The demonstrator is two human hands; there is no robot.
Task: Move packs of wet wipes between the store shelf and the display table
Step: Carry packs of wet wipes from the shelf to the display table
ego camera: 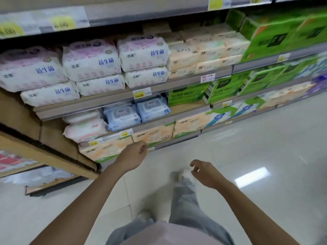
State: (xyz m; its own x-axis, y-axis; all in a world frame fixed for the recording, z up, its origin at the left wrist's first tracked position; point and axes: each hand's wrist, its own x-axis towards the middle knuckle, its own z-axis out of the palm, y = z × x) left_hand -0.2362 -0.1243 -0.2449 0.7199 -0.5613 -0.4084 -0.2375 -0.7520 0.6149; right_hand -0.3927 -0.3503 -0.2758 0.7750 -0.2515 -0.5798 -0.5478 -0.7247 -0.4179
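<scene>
The person faces the shelf (159, 122); the left hand (136, 154) and right hand (203, 172) are loosely curled and hold nothing. Blue wipes packs (122, 119) lie on it. The next move is probably reaching in to grasp one.

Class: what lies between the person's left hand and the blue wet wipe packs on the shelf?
Head view: the shelf rail with its yellow price tag lies between the left hand and the blue packs.
</scene>
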